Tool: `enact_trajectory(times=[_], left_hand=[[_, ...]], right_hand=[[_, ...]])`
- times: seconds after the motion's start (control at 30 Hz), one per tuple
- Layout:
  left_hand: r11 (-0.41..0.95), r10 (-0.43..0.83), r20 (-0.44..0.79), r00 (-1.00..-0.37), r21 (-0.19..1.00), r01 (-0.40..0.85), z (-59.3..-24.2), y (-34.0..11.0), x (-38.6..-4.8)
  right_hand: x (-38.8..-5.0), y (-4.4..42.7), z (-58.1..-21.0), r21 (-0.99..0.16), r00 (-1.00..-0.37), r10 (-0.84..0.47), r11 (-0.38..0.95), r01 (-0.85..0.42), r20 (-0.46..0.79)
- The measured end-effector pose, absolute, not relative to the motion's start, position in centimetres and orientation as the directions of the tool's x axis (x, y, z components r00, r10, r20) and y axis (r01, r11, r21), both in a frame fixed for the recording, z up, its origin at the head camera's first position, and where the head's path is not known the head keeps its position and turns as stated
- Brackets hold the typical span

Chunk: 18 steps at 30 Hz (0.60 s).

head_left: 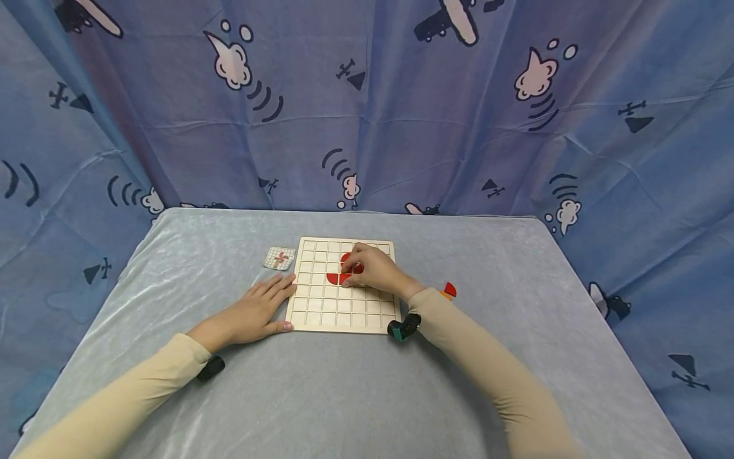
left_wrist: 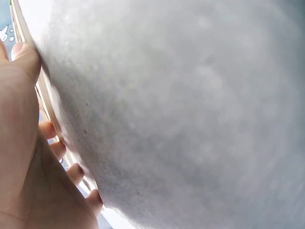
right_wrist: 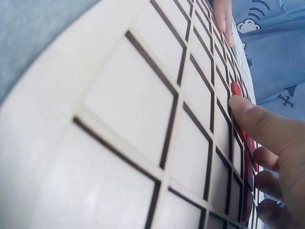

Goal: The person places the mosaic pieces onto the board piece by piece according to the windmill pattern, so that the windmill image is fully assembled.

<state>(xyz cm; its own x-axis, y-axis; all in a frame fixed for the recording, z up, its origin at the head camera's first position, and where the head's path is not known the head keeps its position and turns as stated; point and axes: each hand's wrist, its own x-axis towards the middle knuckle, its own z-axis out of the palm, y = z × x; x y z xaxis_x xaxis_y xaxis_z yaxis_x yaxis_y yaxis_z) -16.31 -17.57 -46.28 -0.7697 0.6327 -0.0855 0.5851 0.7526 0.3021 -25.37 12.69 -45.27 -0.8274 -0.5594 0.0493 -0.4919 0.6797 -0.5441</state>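
Note:
A wooden grid board (head_left: 321, 306) lies flat on the cloth, with several red curved pieces (head_left: 332, 278) in squares near its middle. My right hand (head_left: 373, 268) reaches over the board from the right. Its thumb and bent fingers are around the red pieces, partly hiding them. In the right wrist view the thumb (right_wrist: 252, 117) touches a red piece (right_wrist: 235, 88), while the other fingertips are low over more red. My left hand (head_left: 255, 312) rests palm down with fingers spread, its fingertips touching the board's left edge.
A small pattern card (head_left: 280, 258) with a red figure on a grid lies left of the board's upper corner. Red and orange pieces (head_left: 450, 290) lie right of the board, partly behind the right sleeve. A patterned blue curtain (head_left: 367, 127) hangs behind the table.

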Motion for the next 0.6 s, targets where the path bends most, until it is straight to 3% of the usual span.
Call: enact_trajectory(times=[0.4,0.6], left_hand=[[0.753,0.632,-0.085,-0.771,0.304,0.584,-46.2,-17.58,-16.17],[0.75,0.633,-0.083,-0.77,0.311,0.583,-46.14,-17.55,-16.21]], right_hand=[[-25.34,12.72,-45.2,-0.544,-0.824,-0.564,0.676,-0.497,0.052],[-25.33,13.63,-44.44,-0.596,-0.842,-0.533,0.651,-0.47,0.083]])
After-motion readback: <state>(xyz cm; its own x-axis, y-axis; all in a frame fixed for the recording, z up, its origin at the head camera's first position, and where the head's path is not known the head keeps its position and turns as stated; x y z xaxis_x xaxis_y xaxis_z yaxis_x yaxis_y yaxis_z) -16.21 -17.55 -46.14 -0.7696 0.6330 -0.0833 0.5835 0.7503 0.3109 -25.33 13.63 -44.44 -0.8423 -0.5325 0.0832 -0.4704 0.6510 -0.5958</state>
